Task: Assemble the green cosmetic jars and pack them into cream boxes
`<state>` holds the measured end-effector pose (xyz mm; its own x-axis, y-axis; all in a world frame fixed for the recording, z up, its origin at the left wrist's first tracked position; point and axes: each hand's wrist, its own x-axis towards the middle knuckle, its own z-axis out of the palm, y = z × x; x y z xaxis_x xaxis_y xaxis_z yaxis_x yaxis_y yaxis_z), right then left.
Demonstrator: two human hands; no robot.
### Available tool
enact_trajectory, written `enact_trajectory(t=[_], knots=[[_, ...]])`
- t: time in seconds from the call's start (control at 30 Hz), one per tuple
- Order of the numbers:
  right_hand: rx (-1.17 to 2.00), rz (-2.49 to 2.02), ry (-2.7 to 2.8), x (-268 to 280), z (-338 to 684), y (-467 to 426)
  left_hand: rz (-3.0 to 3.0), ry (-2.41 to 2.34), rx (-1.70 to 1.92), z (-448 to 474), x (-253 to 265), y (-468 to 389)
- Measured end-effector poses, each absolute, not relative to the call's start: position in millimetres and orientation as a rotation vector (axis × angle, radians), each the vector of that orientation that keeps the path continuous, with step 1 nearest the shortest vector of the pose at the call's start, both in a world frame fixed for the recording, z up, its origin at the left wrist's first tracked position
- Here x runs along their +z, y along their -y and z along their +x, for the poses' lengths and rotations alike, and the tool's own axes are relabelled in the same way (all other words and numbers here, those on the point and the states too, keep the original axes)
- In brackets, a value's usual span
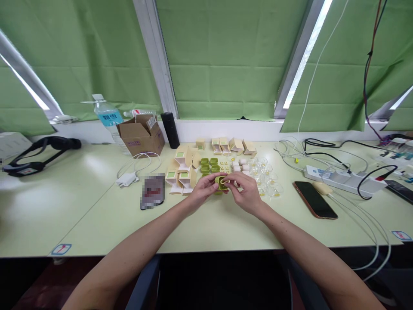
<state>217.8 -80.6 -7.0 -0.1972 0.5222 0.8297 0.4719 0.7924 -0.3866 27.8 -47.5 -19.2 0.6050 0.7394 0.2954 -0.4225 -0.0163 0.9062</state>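
Observation:
Over the middle of the table, my left hand (204,190) grips a small square green pot (220,183) between thumb and fingers. The pot's open side tilts toward me. My right hand (245,193) is closed in a pinch at the pot's opening, on a small pale yellow piece (225,181) whose exact kind is too small to tell. Just behind my hands stand several more green pots (205,162), small yellow pieces (223,168) and whitish-pink plugs (236,168). Right of these lie several clear plastic covers (275,189) with yellow bits.
Several small cream cartons (183,157) stand left of the pots, others along the back. A brown cardboard box (142,135), black cylinder (170,130) and water bottle (109,118) are at back left. A phone (314,200), power strip (345,178) and cables lie to the right.

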Motion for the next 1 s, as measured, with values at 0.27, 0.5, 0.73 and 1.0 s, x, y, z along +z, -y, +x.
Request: enact_trajectory(t=[0.27, 0.5, 0.73, 1.0], knots=[[-0.003, -0.749, 1.839, -4.2, 217.6, 82.4, 1.287, -0.320, 0.959, 28.1, -17.0, 48.5], [-0.157, -0.744, 1.910, -6.9, 218.5, 81.7, 1.296, -0.319, 0.941, 28.0, -17.2, 48.0], [-0.314, -0.765, 1.923, -8.3, 218.5, 80.9, 1.335, -0.322, 0.933, 27.6, -21.7, 46.2], [-0.333, -0.746, 1.953, -8.1, 219.4, 78.6, 1.421, -0.349, 0.919, 24.9, -26.2, 44.2]])
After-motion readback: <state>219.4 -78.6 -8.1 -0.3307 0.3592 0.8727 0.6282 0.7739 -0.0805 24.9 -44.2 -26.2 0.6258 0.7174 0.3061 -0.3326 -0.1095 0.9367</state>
